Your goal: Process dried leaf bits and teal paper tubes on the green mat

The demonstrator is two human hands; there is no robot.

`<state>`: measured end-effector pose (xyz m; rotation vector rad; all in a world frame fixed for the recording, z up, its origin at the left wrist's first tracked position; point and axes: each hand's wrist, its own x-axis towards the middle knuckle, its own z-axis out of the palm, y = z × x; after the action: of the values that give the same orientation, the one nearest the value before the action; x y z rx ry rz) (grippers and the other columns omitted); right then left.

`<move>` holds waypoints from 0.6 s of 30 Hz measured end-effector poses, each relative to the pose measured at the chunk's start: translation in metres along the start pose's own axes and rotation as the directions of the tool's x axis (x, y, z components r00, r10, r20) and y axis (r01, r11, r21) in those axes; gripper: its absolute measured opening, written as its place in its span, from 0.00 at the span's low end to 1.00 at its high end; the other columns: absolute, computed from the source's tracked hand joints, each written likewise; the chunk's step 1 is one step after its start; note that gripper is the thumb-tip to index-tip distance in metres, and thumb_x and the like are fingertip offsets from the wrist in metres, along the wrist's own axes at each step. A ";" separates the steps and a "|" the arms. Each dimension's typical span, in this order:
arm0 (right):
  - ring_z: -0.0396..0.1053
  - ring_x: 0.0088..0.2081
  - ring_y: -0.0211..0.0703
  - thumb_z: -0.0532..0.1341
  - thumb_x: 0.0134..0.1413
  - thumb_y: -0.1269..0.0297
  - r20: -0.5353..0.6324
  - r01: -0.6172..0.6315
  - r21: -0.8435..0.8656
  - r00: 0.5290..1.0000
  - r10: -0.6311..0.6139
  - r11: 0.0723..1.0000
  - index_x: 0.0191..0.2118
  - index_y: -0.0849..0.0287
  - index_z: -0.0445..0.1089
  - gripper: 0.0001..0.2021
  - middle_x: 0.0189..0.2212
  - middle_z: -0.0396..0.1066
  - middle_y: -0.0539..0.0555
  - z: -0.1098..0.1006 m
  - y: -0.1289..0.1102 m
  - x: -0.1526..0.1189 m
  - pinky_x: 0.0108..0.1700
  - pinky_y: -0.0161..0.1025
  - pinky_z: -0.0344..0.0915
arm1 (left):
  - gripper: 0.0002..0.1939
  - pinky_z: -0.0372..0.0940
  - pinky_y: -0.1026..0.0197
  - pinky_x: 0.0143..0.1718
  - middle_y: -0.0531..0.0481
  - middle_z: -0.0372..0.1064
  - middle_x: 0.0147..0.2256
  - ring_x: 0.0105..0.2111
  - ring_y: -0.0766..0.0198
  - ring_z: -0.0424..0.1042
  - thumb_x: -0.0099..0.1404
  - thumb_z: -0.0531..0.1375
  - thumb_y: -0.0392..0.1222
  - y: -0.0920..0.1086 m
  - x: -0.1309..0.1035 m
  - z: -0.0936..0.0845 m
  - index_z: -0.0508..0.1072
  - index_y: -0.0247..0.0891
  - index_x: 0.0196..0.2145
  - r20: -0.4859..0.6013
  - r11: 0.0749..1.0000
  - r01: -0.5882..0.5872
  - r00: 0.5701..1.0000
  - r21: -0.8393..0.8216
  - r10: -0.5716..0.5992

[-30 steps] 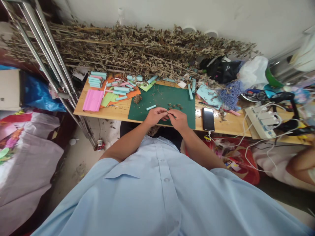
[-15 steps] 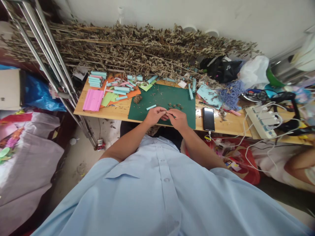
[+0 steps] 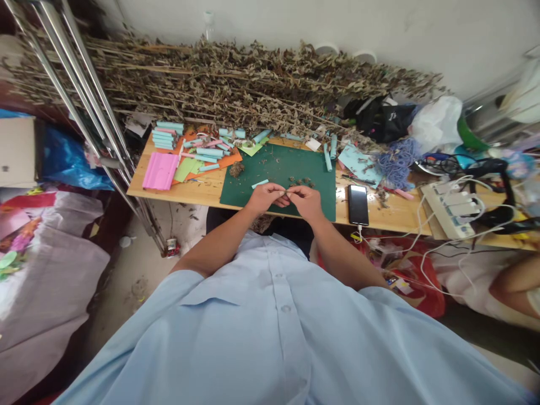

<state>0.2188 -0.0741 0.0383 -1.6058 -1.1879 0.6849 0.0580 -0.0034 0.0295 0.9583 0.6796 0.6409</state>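
My left hand point(image 3: 265, 198) and my right hand point(image 3: 306, 202) meet over the front edge of a green mat point(image 3: 274, 166). Thumb and fingers of each are pinched together around something small and dark, too tiny to make out. Just beyond my left hand lies a short blue paper roll point(image 3: 260, 184). Small brown dried clumps point(image 3: 300, 181) rest on the mat past my right hand, and a larger dried clump point(image 3: 237, 169) sits near its left side.
Pink paper point(image 3: 160, 171), blue rolls point(image 3: 210, 152) and coloured sheets lie left of the mat. A phone point(image 3: 358, 205) with a cable and a power strip point(image 3: 448, 209) are at right. Dried stalks point(image 3: 253, 79) span the back. A person's arm point(image 3: 517, 287) shows far right.
The fingers of my right hand have shifted slightly, and a small dark bit now shows between my fingertips. The things on the table look unmoved.
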 end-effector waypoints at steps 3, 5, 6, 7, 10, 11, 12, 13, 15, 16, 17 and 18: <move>0.79 0.34 0.46 0.69 0.50 0.54 -0.034 -0.051 0.107 0.998 0.055 0.993 0.36 0.55 0.81 0.11 0.33 0.82 0.52 -0.001 0.006 0.004 0.43 0.45 0.77 | 0.16 0.78 0.59 0.35 0.45 0.81 0.31 0.29 0.60 0.82 0.64 0.72 0.44 -0.001 0.000 0.000 0.74 0.31 0.40 -0.037 1.000 0.000 0.999 -0.029 -0.001; 0.78 0.33 0.45 0.68 0.52 0.53 -0.071 -0.054 0.097 0.996 0.061 0.994 0.37 0.55 0.81 0.12 0.32 0.81 0.52 -0.004 0.007 0.012 0.42 0.45 0.77 | 0.16 0.78 0.59 0.34 0.45 0.80 0.31 0.29 0.60 0.82 0.64 0.71 0.44 -0.001 0.000 0.001 0.73 0.31 0.41 -0.053 0.999 -0.016 0.999 -0.029 0.015; 0.77 0.32 0.45 0.68 0.54 0.53 -0.087 -0.039 0.051 0.995 0.044 0.998 0.38 0.56 0.80 0.12 0.31 0.81 0.52 -0.006 0.007 0.017 0.41 0.45 0.76 | 0.16 0.77 0.59 0.34 0.46 0.80 0.31 0.29 0.60 0.82 0.64 0.71 0.44 -0.002 -0.001 0.001 0.73 0.31 0.41 -0.049 1.000 -0.024 0.999 -0.020 0.023; 0.77 0.32 0.45 0.66 0.56 0.53 -0.097 -0.011 -0.020 0.995 0.009 1.000 0.38 0.56 0.80 0.12 0.31 0.80 0.52 -0.009 0.005 0.024 0.41 0.44 0.76 | 0.16 0.77 0.60 0.33 0.46 0.80 0.30 0.29 0.60 0.82 0.64 0.71 0.44 -0.002 -0.001 0.001 0.73 0.31 0.41 -0.037 1.000 -0.030 0.999 -0.008 0.030; 0.76 0.36 0.47 0.63 0.60 0.58 -0.009 0.148 -0.316 0.987 -0.159 0.937 0.42 0.56 0.80 0.11 0.35 0.81 0.54 -0.013 -0.003 0.045 0.45 0.45 0.73 | 0.15 0.76 0.60 0.31 0.46 0.79 0.29 0.28 0.59 0.82 0.64 0.71 0.43 -0.004 -0.002 0.001 0.73 0.31 0.40 0.011 0.998 -0.048 0.999 0.029 0.048; 0.76 0.38 0.48 0.62 0.61 0.61 0.055 0.203 -0.412 0.979 -0.198 0.888 0.43 0.56 0.80 0.10 0.37 0.81 0.55 -0.013 -0.006 0.052 0.47 0.46 0.72 | 0.15 0.76 0.60 0.31 0.46 0.79 0.29 0.28 0.58 0.82 0.64 0.71 0.43 -0.005 -0.002 0.001 0.73 0.30 0.40 0.020 0.998 -0.056 0.998 0.038 0.055; 0.76 0.39 0.49 0.62 0.62 0.63 0.121 0.249 -0.497 0.969 -0.218 0.832 0.44 0.57 0.80 0.10 0.39 0.82 0.56 -0.012 -0.009 0.059 0.48 0.46 0.71 | 0.15 0.76 0.61 0.30 0.46 0.79 0.29 0.28 0.58 0.82 0.64 0.70 0.43 -0.007 -0.001 0.001 0.73 0.30 0.40 0.024 0.997 -0.063 0.998 0.047 0.062; 0.76 0.41 0.51 0.61 0.62 0.65 0.184 0.286 -0.569 0.958 -0.220 0.771 0.44 0.57 0.80 0.11 0.40 0.82 0.58 -0.010 -0.012 0.065 0.49 0.46 0.70 | 0.14 0.76 0.61 0.30 0.46 0.79 0.29 0.28 0.59 0.82 0.64 0.70 0.43 -0.008 -0.001 0.000 0.73 0.30 0.40 0.024 0.996 -0.068 0.997 0.056 0.067; 0.75 0.45 0.53 0.59 0.63 0.67 0.292 0.341 -0.673 0.938 -0.188 0.656 0.44 0.58 0.80 0.12 0.43 0.81 0.61 -0.004 -0.017 0.074 0.50 0.46 0.68 | 0.14 0.76 0.61 0.30 0.46 0.79 0.29 0.28 0.59 0.82 0.64 0.70 0.43 -0.011 0.000 -0.001 0.74 0.30 0.41 0.020 0.994 -0.077 0.997 0.072 0.076; 0.75 0.45 0.53 0.58 0.64 0.68 0.340 0.363 -0.706 0.927 -0.159 0.608 0.43 0.59 0.80 0.13 0.44 0.81 0.62 -0.001 -0.019 0.078 0.50 0.45 0.67 | 0.14 0.76 0.62 0.30 0.46 0.79 0.29 0.28 0.59 0.82 0.64 0.70 0.43 -0.012 0.001 -0.001 0.74 0.30 0.41 0.018 0.994 -0.081 0.997 0.076 0.080; 0.74 0.45 0.53 0.57 0.63 0.69 0.383 0.382 -0.728 0.915 -0.124 0.570 0.43 0.60 0.81 0.13 0.45 0.81 0.63 0.002 -0.020 0.080 0.49 0.45 0.67 | 0.14 0.76 0.62 0.30 0.46 0.79 0.29 0.28 0.59 0.82 0.64 0.70 0.43 -0.013 0.001 -0.001 0.74 0.30 0.41 0.017 0.993 -0.083 0.996 0.078 0.082; 0.74 0.45 0.53 0.57 0.62 0.70 0.422 0.400 -0.740 0.902 -0.089 0.540 0.43 0.60 0.81 0.14 0.45 0.81 0.63 0.005 -0.020 0.082 0.48 0.44 0.67 | 0.14 0.76 0.62 0.30 0.46 0.79 0.29 0.28 0.59 0.82 0.64 0.70 0.43 -0.014 0.001 -0.001 0.74 0.30 0.41 0.017 0.993 -0.083 0.997 0.079 0.082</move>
<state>0.2367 0.0048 0.0637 -2.0301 -2.1808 0.1830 0.0604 -0.0077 0.0167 1.0680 0.6597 0.6831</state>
